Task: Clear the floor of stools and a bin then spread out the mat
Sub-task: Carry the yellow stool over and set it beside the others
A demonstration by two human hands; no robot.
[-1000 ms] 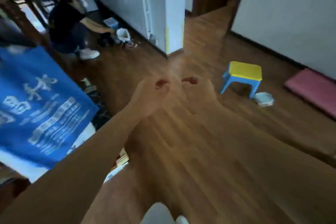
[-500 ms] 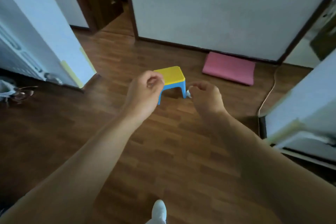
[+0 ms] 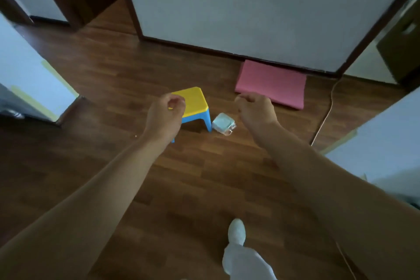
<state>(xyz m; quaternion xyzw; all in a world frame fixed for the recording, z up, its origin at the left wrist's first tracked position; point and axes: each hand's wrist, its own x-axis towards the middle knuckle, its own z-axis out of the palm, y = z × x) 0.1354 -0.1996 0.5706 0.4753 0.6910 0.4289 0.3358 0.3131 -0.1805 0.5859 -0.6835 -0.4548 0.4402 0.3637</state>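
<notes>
Stool beyond left hand

Left hand covers the near-left corner of the stool; only one leg tip shows below the wrist. Small pale bin beside the stool is too blurred to read contents. Both hands loosely curled, nothing visible inside; right hand shows its back only. Foot and leg cut off at bottom edge. Cord runs out of sight past the right wall.
</notes>
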